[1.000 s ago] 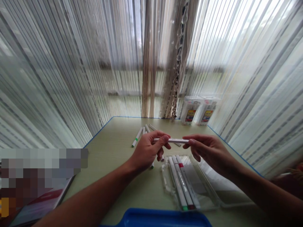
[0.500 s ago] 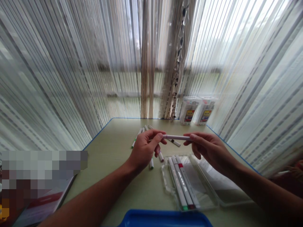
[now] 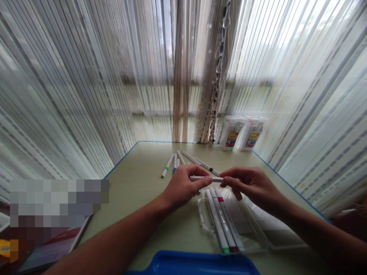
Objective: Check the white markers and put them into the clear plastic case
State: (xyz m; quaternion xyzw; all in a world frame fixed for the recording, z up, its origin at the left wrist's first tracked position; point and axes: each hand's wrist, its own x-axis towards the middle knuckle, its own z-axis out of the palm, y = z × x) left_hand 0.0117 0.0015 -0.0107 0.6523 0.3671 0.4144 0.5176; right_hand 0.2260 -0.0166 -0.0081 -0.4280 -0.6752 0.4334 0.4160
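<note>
Both hands hold one white marker (image 3: pixel 217 179) level above the table, just beyond an open clear plastic case. My left hand (image 3: pixel 185 183) pinches its left part between thumb and fingers. My right hand (image 3: pixel 249 181) pinches the right part, its fingers covering that end. In the clear case (image 3: pixel 249 233) lie several white markers (image 3: pixel 219 221) side by side, with green and dark red ends at the near side. More loose markers lie behind my hands, among them a green-banded marker (image 3: pixel 167 166) and a black-banded marker (image 3: pixel 207 166).
Two upright clear marker boxes (image 3: pixel 231 133) stand at the table's back right corner. A blue tray (image 3: pixel 200 263) sits at the near edge. At the left is a flat dark-edged object (image 3: pixel 57 244), partly blurred out. String curtains (image 3: pixel 149 76) hang behind the blue-edged table (image 3: pixel 126 160).
Both hands have lowered toward me with the marker, and they are now closer together along it. The left hand has slid further along the marker toward the right.
</note>
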